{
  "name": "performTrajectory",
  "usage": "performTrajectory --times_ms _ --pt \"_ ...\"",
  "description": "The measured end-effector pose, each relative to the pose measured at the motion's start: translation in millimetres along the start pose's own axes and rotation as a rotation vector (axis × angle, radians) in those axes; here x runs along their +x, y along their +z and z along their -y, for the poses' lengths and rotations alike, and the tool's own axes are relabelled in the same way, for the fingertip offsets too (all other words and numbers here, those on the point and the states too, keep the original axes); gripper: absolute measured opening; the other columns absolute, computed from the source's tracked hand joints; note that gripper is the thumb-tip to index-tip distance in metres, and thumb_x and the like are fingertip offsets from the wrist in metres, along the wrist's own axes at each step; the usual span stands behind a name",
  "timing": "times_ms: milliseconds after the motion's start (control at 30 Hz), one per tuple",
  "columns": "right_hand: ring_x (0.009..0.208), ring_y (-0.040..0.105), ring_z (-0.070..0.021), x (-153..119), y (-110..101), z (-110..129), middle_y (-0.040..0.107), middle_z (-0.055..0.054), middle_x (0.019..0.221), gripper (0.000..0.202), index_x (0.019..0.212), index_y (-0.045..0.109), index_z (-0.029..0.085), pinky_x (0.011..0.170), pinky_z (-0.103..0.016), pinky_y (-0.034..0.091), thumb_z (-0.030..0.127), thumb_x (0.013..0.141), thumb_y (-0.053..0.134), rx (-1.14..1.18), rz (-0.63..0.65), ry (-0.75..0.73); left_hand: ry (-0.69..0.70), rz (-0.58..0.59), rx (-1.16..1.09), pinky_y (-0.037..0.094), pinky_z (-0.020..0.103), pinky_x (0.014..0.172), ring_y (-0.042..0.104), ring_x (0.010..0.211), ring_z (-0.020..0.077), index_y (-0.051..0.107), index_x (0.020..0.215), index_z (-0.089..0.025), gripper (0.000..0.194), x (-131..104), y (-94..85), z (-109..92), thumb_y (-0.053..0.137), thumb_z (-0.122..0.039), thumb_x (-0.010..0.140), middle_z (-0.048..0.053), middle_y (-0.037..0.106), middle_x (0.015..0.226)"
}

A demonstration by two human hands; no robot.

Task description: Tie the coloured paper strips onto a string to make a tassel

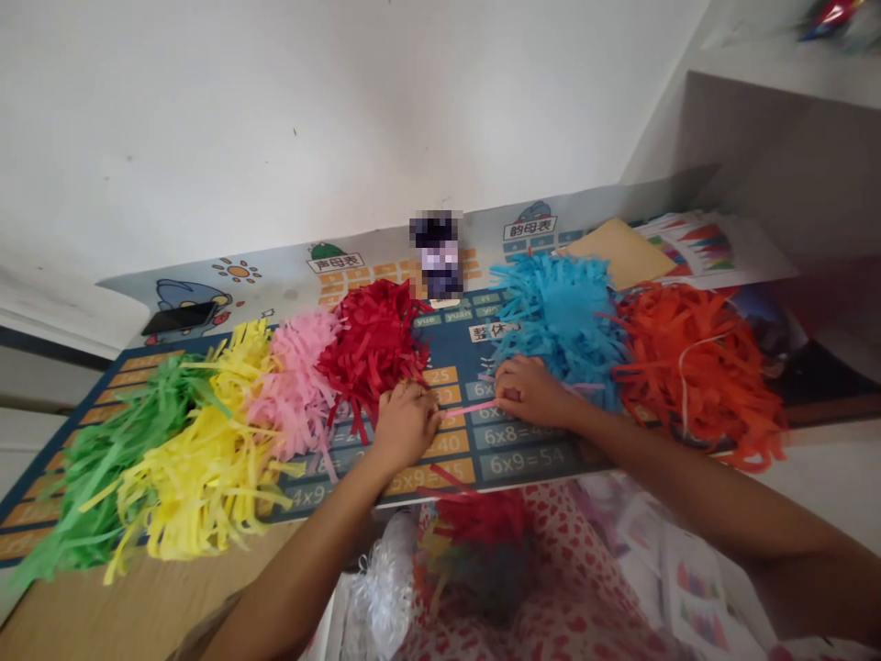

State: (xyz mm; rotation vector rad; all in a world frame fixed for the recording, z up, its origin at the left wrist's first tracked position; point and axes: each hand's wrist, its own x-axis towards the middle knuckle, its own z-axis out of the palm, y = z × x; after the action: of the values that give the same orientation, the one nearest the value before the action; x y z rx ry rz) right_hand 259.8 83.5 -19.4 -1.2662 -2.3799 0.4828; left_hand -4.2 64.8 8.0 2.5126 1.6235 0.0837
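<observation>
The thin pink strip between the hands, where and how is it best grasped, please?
The thin pink strip is probably best pinched at its bare middle, from above: that stretch runs sideways, uncovered, while the left hand and right hand hold it on either side.

Hands (407,418) partly hide the pink strip (471,408); the lowest paper bundle (482,528) is blurred.

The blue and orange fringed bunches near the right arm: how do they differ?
Colour: the blue bunch is sky blue; the orange bunch is bright red-orange.
Detail: a pale cord lies over the orange bunch; none shows on the blue bunch.
Place: the blue bunch is nearer the right hand than the orange bunch.
Both are shaggy heaps of thin strips.
</observation>
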Motion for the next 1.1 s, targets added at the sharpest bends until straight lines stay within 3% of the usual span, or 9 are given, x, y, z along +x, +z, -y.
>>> performTrajectory --times_ms 133,333,433,567,667,933,1100 --pt "0.094 0.053 -0.0222 0 0 3 0.067 -0.003 0.096 0.010 0.071 0.067 0.021 0.081 -0.035 0.027 0.025 0.081 0.067 -0.029 -0.007 0.025 0.015 -0.029 0.029 0.039 0.045 0.085 0.053 0.105 0.0306 0.069 0.089 -0.021 0.015 0 1.0 -1 0.059 -0.033 0.089 0.010 0.066 0.101" --pt "0.095 0.052 -0.0229 3 -1 5 0.067 -0.004 0.097 0.011 0.071 0.066 0.021 0.080 -0.035 0.028 0.024 0.081 0.065 -0.041 0.017 0.041 0.028 0.044 0.068 0.039 0.044 0.081 0.054 0.100 0.0308 0.069 0.082 -0.019 0.019 8 -4.1 -3 0.056 -0.032 0.089 0.012 0.067 0.098" --pt "0.096 0.052 -0.0239 1 -2 7 0.068 -0.005 0.098 0.006 0.077 0.067 0.021 0.081 -0.036 0.028 0.024 0.081 0.065 -0.084 0.013 0.021 0.052 -0.005 0.102 0.038 0.044 0.082 0.055 0.099 0.0298 0.070 0.088 -0.020 0.014 7 -8.2 -5 0.060 -0.030 0.088 0.011 0.067 0.098" --pt "0.103 0.051 -0.0251 -3 -4 18 0.069 -0.005 0.105 0.013 0.092 0.069 0.023 0.091 -0.044 0.025 0.020 0.089 0.057 -0.218 -0.042 -0.196 0.374 -0.117 0.156 0.034 0.045 0.091 0.054 0.103 0.0260 0.066 0.110 -0.026 0.021 1 -5.8 -7 0.057 -0.022 0.092 0.007 0.068 0.102" --pt "0.098 0.052 -0.0239 -4 -5 27 0.071 -0.006 0.095 0.019 0.089 0.069 0.021 0.095 -0.048 0.023 0.023 0.094 0.051 -0.330 -0.026 -0.340 0.544 -0.141 0.172 0.033 0.043 0.091 0.054 0.101 0.0235 0.068 0.106 -0.024 0.020 -3 0.3 -10 0.050 -0.023 0.097 0.007 0.069 0.097" --pt "0.087 0.052 -0.0214 6 3 31 0.067 -0.007 0.083 0.030 0.079 0.067 0.015 0.093 -0.045 0.028 0.015 0.098 0.043 -0.563 0.007 -0.473 0.500 -0.248 0.293 0.031 0.048 0.091 0.060 0.079 0.0216 0.068 0.082 -0.017 0.025 4 9.1 -28 0.048 -0.018 0.097 0.007 0.066 0.078" --pt "0.085 0.053 -0.0205 5 -4 43 0.067 -0.008 0.082 0.022 0.082 0.067 0.014 0.091 -0.043 0.030 0.017 0.095 0.049 -0.556 -0.024 -0.408 0.483 -0.332 0.289 0.034 0.044 0.089 0.062 0.073 0.0195 0.067 0.079 -0.015 0.020 3 11.5 -29 0.053 -0.016 0.094 0.006 0.067 0.075"
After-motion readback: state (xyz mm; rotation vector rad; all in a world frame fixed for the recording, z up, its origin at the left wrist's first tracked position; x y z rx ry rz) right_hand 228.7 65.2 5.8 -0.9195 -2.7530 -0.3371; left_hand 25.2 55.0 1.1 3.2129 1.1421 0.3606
